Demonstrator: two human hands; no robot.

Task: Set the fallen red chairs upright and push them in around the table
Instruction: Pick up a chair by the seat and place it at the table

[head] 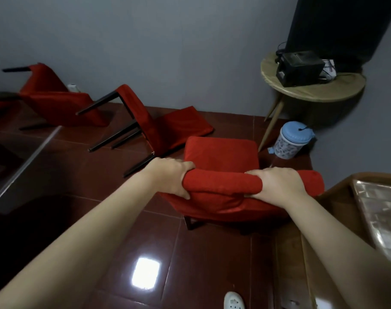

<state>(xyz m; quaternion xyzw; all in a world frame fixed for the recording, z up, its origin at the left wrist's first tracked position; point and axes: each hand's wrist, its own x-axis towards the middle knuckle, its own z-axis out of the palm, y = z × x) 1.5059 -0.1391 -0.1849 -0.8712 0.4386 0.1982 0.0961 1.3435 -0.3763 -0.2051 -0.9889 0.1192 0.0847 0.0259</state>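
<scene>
Blue-lidded bin (293,139): lid down, contents hidden; stands beside leg of round side table (312,94). Upright red chair (221,152) mid-floor. Left hand (171,177) and right hand (277,185): fingers clamped over its backrest top. Nearer fallen chair (158,123) just beyond-left, legs close by. Farther fallen chair (56,101) by wall.

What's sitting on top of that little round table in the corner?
A black boxy device sits on the round pale wooden table. Something white lies behind it, mostly hidden. A dark hanging shape covers the tabletop's far edge.
</scene>
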